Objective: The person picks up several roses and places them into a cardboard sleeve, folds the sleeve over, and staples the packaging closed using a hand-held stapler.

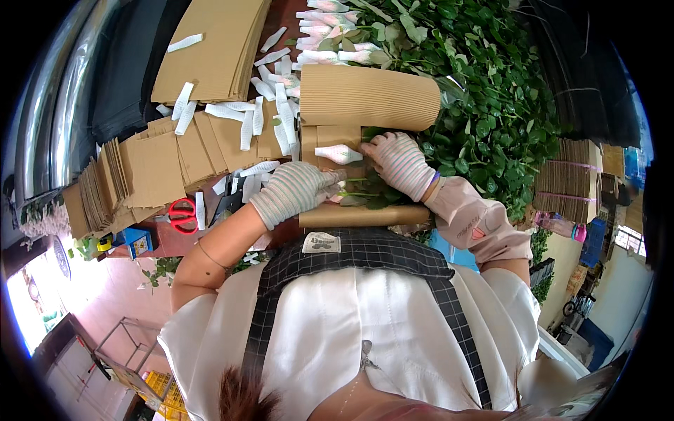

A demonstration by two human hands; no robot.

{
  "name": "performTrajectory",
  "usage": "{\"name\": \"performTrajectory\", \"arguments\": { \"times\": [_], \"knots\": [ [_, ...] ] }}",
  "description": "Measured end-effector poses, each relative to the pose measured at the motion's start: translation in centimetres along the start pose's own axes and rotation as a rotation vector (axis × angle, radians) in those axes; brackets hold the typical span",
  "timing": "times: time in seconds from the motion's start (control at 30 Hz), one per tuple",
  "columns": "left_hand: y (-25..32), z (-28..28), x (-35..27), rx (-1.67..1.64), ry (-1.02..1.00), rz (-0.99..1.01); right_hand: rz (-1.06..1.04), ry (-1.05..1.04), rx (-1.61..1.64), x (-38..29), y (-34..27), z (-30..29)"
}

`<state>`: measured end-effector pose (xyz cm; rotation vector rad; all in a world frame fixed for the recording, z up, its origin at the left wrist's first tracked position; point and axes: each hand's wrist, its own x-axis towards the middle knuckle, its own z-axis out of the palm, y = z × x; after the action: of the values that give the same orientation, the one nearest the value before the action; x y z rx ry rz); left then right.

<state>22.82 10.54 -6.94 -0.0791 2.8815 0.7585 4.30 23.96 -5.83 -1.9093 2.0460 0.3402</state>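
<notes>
My left hand (295, 192), in a striped knit glove, curls its fingers around a pale pink rose head (337, 198). Green stems and leaves (363, 196) run from it towards the right. My right hand (399, 162), gloved with a sleeve cover on the forearm, rests over leaves at the right edge of the cardboard; its fingertips are bent and what lies under them is hidden. Between the hands, a rose bud in a white foam net (338, 154) lies on corrugated cardboard (331, 134). The cardboard's far side (368, 97) curves up, and its near edge (363, 216) stands before my apron.
Loose white foam nets (246, 129) and cardboard pieces (158, 168) are scattered leftward, with red-handled scissors (184, 216) and a blue box (134, 242). Netted roses (326, 31) lie at the back, their dense foliage (484, 105) spreading right. Large cardboard sheets (210, 47) are stacked back left.
</notes>
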Motion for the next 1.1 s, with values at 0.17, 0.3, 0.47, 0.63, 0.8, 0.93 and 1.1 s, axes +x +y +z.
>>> {"name": "performTrajectory", "arguments": {
  "times": [0.17,0.3,0.47,0.63,0.8,0.93,1.1],
  "knots": [
    [-0.3,-0.5,0.0,-0.053,-0.016,0.067,-0.081,0.077,-0.005,-0.3,-0.8,1.1],
    [-1.6,0.0,-0.4,0.039,0.411,0.007,-0.068,0.053,0.086,-0.2,-0.9,1.0],
    [-4.1,2.1,0.9,0.010,0.245,0.088,-0.086,0.049,0.117,-0.1,-0.7,1.8],
    [-5.5,1.0,-1.7,-0.012,0.333,0.044,-0.110,0.102,0.119,-0.2,-0.5,2.8],
    [-8.0,-4.3,-5.5,-0.175,-0.128,-0.594,-0.111,0.093,0.052,-0.4,-0.9,1.0],
    [-3.6,-3.0,-3.6,-0.098,0.491,-0.094,-0.134,0.045,-0.039,-0.1,-1.2,0.2],
    [-1.1,2.1,-0.5,-0.093,0.346,0.165,-0.154,-0.080,-0.079,0.2,-1.2,-0.7]
  ]
}}
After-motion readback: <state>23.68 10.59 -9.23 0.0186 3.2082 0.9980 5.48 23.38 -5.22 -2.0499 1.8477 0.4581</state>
